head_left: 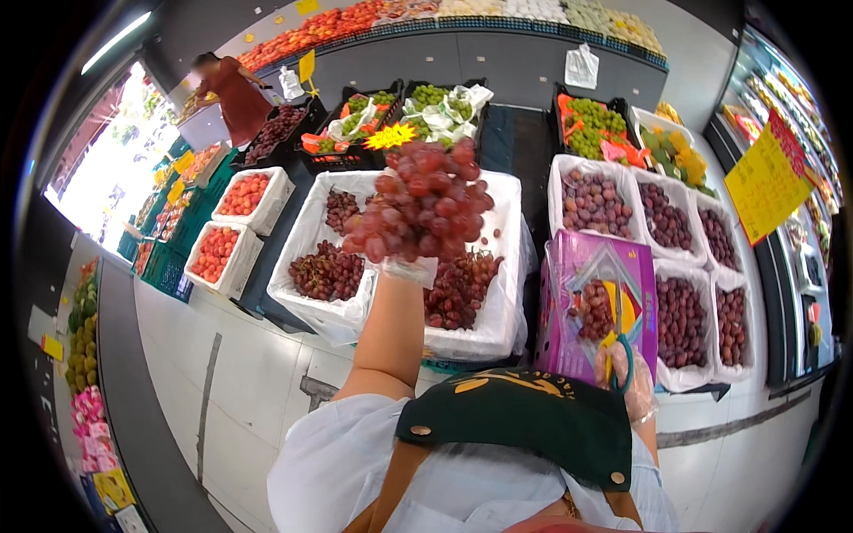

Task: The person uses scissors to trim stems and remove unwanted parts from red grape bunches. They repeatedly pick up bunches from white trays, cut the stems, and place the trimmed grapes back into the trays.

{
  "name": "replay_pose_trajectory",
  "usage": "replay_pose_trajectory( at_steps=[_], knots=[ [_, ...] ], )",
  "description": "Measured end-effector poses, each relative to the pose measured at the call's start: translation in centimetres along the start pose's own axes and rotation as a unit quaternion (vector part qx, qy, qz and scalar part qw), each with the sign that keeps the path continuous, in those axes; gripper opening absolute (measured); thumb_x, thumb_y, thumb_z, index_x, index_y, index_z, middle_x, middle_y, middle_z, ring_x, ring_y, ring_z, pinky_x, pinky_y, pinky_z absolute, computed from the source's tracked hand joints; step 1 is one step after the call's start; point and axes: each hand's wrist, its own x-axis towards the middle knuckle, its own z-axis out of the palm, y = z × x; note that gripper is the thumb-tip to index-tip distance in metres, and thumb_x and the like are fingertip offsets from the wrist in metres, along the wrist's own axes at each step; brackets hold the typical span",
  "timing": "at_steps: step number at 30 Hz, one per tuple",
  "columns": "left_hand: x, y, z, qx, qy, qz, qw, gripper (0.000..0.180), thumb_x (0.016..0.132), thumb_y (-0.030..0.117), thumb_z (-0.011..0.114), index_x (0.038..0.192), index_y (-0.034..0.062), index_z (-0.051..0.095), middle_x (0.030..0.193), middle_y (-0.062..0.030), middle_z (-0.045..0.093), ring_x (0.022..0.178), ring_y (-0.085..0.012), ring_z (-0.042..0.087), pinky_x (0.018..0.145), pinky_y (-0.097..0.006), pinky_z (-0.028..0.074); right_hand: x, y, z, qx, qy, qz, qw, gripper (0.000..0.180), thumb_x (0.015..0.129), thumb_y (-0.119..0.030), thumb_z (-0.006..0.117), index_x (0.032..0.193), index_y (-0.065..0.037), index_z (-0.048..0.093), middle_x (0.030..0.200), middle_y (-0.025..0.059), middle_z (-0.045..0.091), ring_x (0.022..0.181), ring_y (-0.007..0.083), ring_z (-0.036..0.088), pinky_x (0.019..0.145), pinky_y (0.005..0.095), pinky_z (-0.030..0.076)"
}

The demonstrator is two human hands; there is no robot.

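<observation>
Raised over a large white foam box [306, 311], a big bunch of red grapes [422, 204] rests in my left hand [411, 268]. The bunch hides most of that hand; clear plastic shows at the wrist. Darker bunches of grapes [327, 273] lie in the lined box below. My right hand [633, 377], in a clear plastic glove, grips scissors [625, 355] with a teal and yellow handle, blades pointing away from me. The scissors are in front of a purple carton [569, 258], where a few red grapes [593, 311] show through a clear window or bag.
Foam boxes of dark grapes [682, 320] stand at the right. Black crates of green grapes [435, 107] line the back. Boxes of orange-red fruit [218, 249] sit at the left. A yellow sign [769, 182] hangs at the right. A person [235, 98] stands far left.
</observation>
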Motion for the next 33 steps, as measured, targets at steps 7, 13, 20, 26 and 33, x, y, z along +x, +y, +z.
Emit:
replay_pose_trajectory(
  at_steps=[7, 13, 20, 26, 33],
  knots=[
    [-0.3, 1.8, 0.1, 0.015, 0.002, -0.013, 1.000, 0.056, 0.096, 0.051, 0.047, 0.125, 0.0038, 0.041, 0.133, -0.0230, 0.047, 0.121, -0.0409, 0.053, 0.104, -0.052, 0.046, 0.1, 0.5, 2.0, 0.108, 0.022, 0.016, 0.994, 0.052, 0.092, -0.056, 0.055, 0.078, -0.006, 0.055, 0.064, 0.0028, 0.050, 0.058, 0.0137, 0.049, 0.054, 0.0268, 0.036],
    [-0.2, 3.3, -0.4, 0.020, 0.001, -0.018, 1.000, 0.064, 0.096, 0.055, 0.045, 0.132, 0.0019, 0.037, 0.136, -0.0261, 0.044, 0.121, -0.0427, 0.053, 0.104, -0.052, 0.046, 0.2, -0.6, 3.4, 0.117, 0.015, 0.055, 0.992, 0.047, 0.092, -0.051, 0.059, 0.081, -0.006, 0.056, 0.067, 0.0019, 0.051, 0.062, 0.0124, 0.049, 0.056, 0.0255, 0.037],
    [0.2, 5.4, -0.8, -0.002, -0.025, -0.054, 0.998, 0.075, 0.095, 0.058, 0.044, 0.140, -0.0003, 0.031, 0.140, -0.0296, 0.041, 0.122, -0.0449, 0.052, 0.104, -0.053, 0.046, 0.4, -1.4, 5.0, 0.125, 0.013, 0.047, 0.991, 0.047, 0.091, -0.052, 0.061, 0.087, -0.005, 0.058, 0.068, 0.0016, 0.052, 0.062, 0.0109, 0.049, 0.056, 0.0246, 0.037],
    [1.2, 6.8, -1.5, -0.070, -0.085, -0.148, 0.983, 0.084, 0.095, 0.061, 0.042, 0.148, -0.0021, 0.027, 0.143, -0.0326, 0.038, 0.123, -0.0468, 0.052, 0.104, -0.054, 0.046, 1.0, -2.0, 6.3, 0.081, 0.008, 0.024, 0.996, 0.053, 0.092, -0.057, 0.057, 0.087, -0.005, 0.059, 0.067, 0.0022, 0.052, 0.060, 0.0111, 0.049, 0.054, 0.0253, 0.037],
    [1.4, 6.7, -1.6, -0.031, -0.062, -0.069, 0.995, 0.085, 0.096, 0.061, 0.041, 0.148, -0.0046, 0.025, 0.144, -0.0331, 0.037, 0.121, -0.0475, 0.052, 0.104, -0.054, 0.046, 1.6, -2.0, 7.1, 0.040, 0.013, -0.002, 0.999, 0.049, 0.092, -0.052, 0.058, 0.086, -0.004, 0.060, 0.066, 0.0033, 0.051, 0.058, 0.0136, 0.049, 0.054, 0.0280, 0.039]
  ],
)
